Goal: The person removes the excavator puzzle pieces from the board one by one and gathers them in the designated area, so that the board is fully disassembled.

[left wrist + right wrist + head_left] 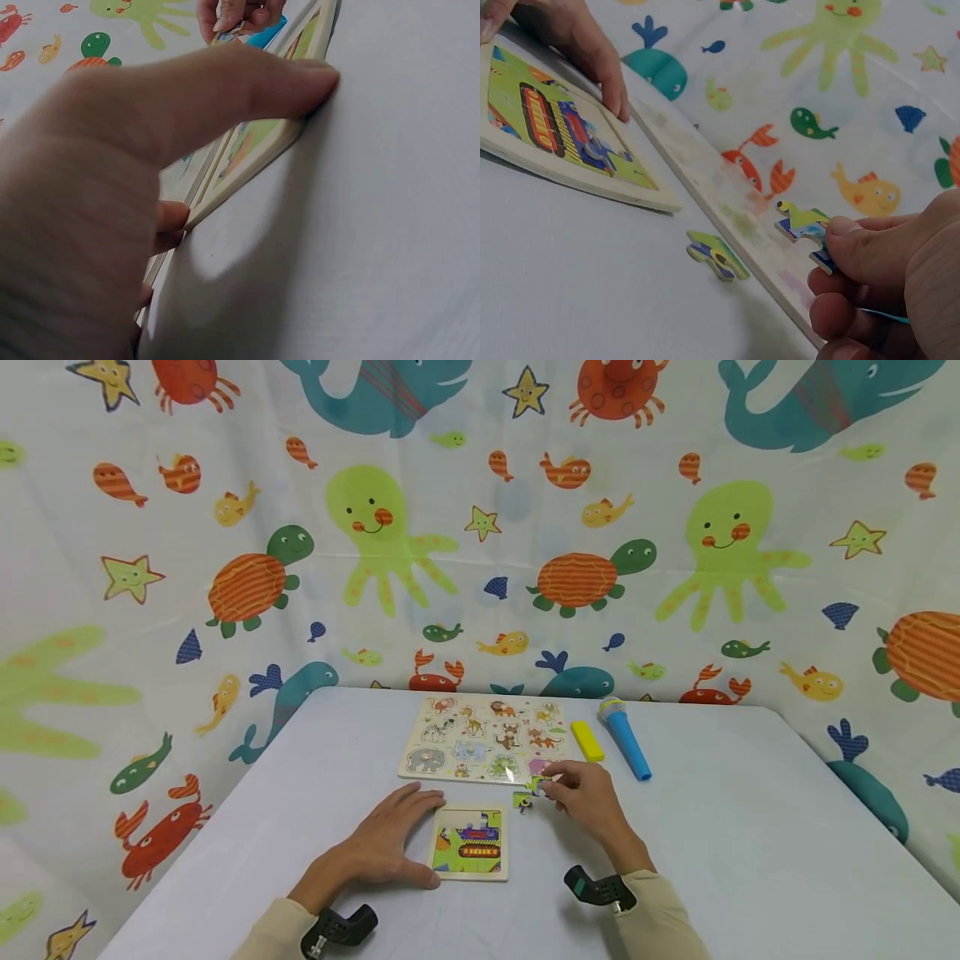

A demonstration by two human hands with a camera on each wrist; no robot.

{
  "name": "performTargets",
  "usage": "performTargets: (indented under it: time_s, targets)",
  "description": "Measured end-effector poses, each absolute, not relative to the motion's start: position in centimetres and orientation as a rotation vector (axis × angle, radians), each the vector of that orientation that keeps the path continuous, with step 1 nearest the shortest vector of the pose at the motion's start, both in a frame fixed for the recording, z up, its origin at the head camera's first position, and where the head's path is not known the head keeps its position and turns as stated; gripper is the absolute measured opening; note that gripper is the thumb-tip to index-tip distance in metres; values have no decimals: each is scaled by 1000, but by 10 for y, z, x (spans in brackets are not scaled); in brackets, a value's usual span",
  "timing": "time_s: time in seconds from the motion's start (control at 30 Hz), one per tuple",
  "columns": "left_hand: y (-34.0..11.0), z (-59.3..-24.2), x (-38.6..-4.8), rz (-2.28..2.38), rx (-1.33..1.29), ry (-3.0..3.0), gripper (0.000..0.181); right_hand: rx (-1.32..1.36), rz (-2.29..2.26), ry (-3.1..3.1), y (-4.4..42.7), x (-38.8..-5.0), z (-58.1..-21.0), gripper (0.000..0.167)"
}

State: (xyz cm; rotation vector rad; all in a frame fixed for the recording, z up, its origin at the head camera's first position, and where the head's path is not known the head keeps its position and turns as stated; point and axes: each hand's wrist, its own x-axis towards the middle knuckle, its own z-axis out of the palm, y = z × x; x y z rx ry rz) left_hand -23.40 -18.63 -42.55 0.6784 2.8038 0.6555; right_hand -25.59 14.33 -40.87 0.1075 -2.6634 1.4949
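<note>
A small square jigsaw puzzle in a wooden tray [504,847] lies on the table, partly filled with a picture of a tracked vehicle. My left hand [382,839] spans its left side and holds it, thumb at the near corner and fingers at the far corner. Right of the tray, my right hand [588,797] pinches a green and blue jigsaw piece [802,225] between thumb and fingers, raised off the table. Another jigsaw piece [718,255] lies loose on the cloth between the tray and my right hand.
Behind the tray lies a larger wooden animal puzzle board [450,735]. To its right are a yellow block [587,741] and a blue toy microphone [628,743]. A patterned sea-animal curtain [465,552] hangs behind the white table [750,827].
</note>
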Motion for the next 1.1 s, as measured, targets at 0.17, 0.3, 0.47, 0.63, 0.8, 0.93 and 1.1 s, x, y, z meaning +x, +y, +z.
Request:
performTargets:
  time_s: [0.17, 0.3, 0.47, 0.63, 0.8, 0.93, 1.1]
  targets:
    - [-187, -425, -234, 664, 671, 2800, 107, 76, 1508, -2683, 150, -259, -417, 17]
    - [-187, -426, -234, 662, 672, 2802, 107, 64, 1487, -2698, 154, -261, -422, 17]
    - [-187, -427, -234, 660, 669, 2803, 107, 33, 1452, -2719, 157, -262, -427, 15]
    - [-187, -427, -234, 657, 675, 2805, 108, 48, 1392, -2740, 156, -264, -431, 12]
    - [-186, -428, -235, 653, 674, 2807, 107, 42, 1341, -2756, 154, -265, -433, 11]
    - [-186, -429, -236, 643, 679, 2814, 107, 9, 1300, -2778, 152, -266, -434, 10]
    - [-186, -432, -236, 640, 679, 2822, 108, -8, 1267, -2796, 150, -266, -434, 12]
